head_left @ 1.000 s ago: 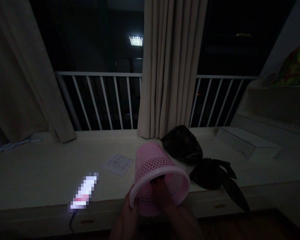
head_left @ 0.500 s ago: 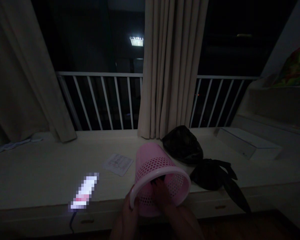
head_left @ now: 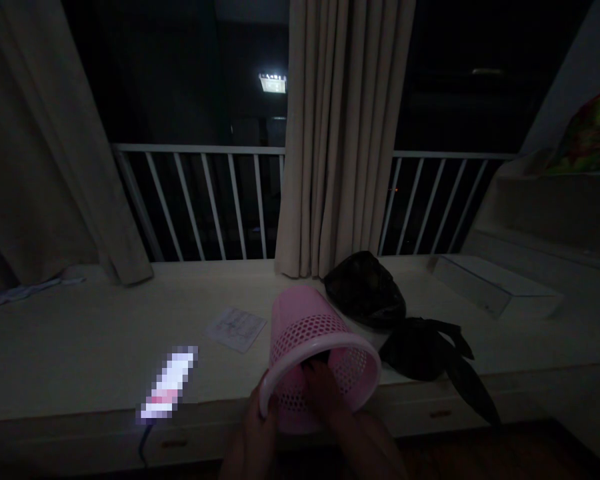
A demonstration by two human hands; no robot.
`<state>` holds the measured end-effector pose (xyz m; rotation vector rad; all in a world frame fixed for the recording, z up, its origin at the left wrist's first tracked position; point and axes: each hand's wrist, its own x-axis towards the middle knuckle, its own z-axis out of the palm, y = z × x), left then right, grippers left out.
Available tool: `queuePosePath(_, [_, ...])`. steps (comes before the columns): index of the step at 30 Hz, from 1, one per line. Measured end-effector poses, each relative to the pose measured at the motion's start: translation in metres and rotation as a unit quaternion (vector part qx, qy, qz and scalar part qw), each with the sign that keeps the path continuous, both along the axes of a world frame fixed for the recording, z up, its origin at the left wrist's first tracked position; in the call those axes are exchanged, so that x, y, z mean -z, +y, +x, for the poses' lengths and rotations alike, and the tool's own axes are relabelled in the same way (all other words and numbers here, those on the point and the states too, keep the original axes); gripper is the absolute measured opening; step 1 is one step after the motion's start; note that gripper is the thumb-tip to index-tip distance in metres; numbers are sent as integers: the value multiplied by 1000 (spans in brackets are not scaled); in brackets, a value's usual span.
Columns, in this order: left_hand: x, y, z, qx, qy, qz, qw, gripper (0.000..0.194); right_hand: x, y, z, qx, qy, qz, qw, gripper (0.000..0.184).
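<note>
A pink plastic wastebasket [head_left: 297, 303] with a band of honeycomb holes lies tilted at the ledge's front edge, its mouth facing me. My left hand [head_left: 261, 417] is closed around the left side of its rim. Through the mouth reaches my right hand [head_left: 323, 387], down inside the basket. Something dark [head_left: 323, 357] shows by its fingertips; the dim light hides what it is and whether those fingers hold it. Just right of the basket lie a crumpled black plastic bag [head_left: 365, 293] and a tied black plastic bag [head_left: 415, 350] whose ends hang over the edge.
On the pale ledge [head_left: 80, 347], left of the basket, lie a printed sheet [head_left: 237, 328] and a bright blurred-out device [head_left: 169, 383] with a cable. A white box [head_left: 500, 283] sits at the right. Behind stand a curtain [head_left: 343, 133] and a railing [head_left: 200, 150].
</note>
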<state>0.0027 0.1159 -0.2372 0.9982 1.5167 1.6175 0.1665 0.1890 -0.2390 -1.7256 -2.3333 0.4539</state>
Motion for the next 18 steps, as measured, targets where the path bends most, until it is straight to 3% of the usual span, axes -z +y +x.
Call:
queuePosePath(11, [-11, -7, 2, 2, 30, -4, 1000, 67, -2, -1, 1, 2, -3, 1, 1000, 56])
queuePosePath(18, [-2, -4, 1, -26, 48, 8, 998, 60, 5, 1, 1, 6, 5, 9, 1000, 53])
